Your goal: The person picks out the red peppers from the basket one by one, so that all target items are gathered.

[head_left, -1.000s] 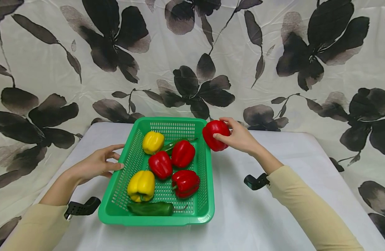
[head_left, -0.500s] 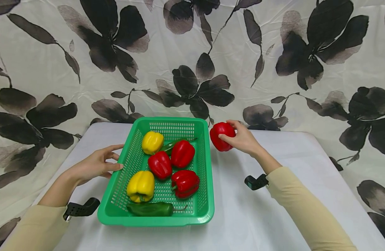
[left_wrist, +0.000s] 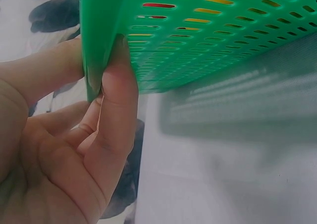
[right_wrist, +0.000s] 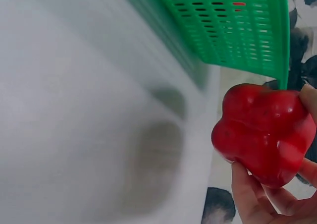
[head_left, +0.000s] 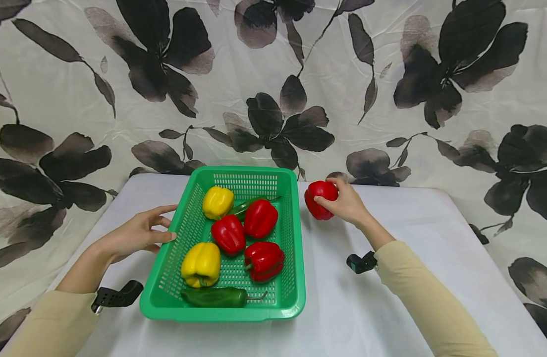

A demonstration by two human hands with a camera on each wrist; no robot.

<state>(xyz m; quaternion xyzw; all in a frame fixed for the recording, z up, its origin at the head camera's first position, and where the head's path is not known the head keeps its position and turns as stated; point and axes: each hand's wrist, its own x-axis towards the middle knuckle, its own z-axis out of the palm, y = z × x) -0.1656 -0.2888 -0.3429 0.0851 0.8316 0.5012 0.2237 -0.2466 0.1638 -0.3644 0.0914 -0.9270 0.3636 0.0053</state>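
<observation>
A green plastic basket (head_left: 298, 277) stands on the white table. My left hand (head_left: 133, 233) pinches its left rim; in the left wrist view the thumb and fingers lie on both sides of that rim (left_wrist: 101, 40). Just outside the right rim, my right hand (head_left: 347, 202) grips a red bell pepper (head_left: 319, 201) between thumb and fingers. The right wrist view shows this pepper's (right_wrist: 262, 135) lobed underside, with its shadow on the cloth. Inside the basket lie red peppers (head_left: 228, 234), a yellow pepper (head_left: 217, 202) at the back and another yellow pepper (head_left: 200, 264) nearer the front.
A long green pepper (head_left: 215, 297) lies along the basket's front wall, and another green pepper (head_left: 242, 209) lies partly hidden behind the red ones. The white tablecloth (head_left: 345, 317) extends to the right. A floral curtain (head_left: 273, 59) hangs behind the table.
My right hand has carried the red bell pepper from over the basket's right rim rightward and slightly lower, beside the basket. The left hand and the basket have stayed in place.
</observation>
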